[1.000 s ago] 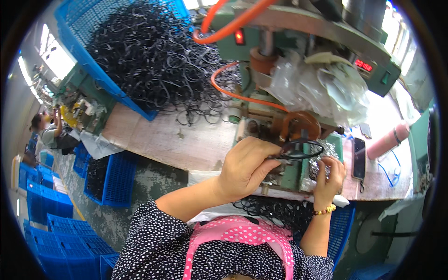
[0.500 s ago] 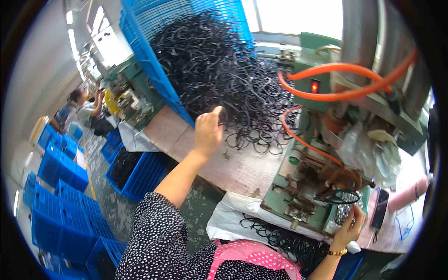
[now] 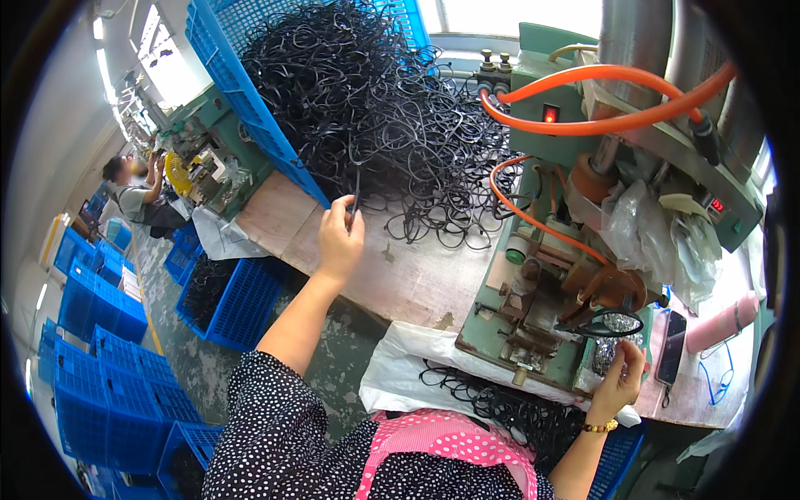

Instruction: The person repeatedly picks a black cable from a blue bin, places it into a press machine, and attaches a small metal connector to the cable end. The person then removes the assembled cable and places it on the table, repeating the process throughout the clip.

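My left hand (image 3: 342,242) is closed on a thin black rubber loop (image 3: 357,187), which stands up from the fingertips at the near edge of a heap of similar black loops (image 3: 383,108). My right hand (image 3: 617,383) is beside the green bench machine (image 3: 521,325), its fingers curled. Just above those fingers, another black ring (image 3: 612,335) sticks out from the machine's clamp area. Whether the fingers touch that ring, or what they hold, I cannot make out.
A tipped blue crate (image 3: 250,108) holds the heap. Orange hoses (image 3: 600,72) arch over the machine. A phone (image 3: 672,348) and pink bottle (image 3: 722,323) lie at right. More black loops (image 3: 500,408) rest by my lap. Blue crates (image 3: 108,400) and a seated person (image 3: 133,200) are left.
My left hand has drawn back from the heap toward me, and a black loop now shows in its fingers. The right hand stays by the machine. The whole view has shifted slightly.
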A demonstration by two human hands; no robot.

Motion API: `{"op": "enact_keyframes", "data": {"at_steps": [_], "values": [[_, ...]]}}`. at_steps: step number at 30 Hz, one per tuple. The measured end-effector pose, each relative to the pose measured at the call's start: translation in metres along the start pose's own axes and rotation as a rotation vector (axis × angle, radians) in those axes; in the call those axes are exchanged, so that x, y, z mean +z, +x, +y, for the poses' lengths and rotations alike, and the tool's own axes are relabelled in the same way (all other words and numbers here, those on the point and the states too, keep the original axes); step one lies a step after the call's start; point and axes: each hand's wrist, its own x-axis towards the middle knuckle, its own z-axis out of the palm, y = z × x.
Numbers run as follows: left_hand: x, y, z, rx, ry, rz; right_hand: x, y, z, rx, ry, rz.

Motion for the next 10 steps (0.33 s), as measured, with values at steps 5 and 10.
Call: {"op": "enact_keyframes", "data": {"at_steps": [5,10], "values": [[0.006,-0.023,0.007,0.034,0.046,-0.040,0.000,-0.002,0.002,-0.006,-0.022,0.011],[0.010,-0.043,0.002,0.164,0.117,-0.075,-0.002,-0.002,0.004,0.001,-0.003,-0.012]]}}
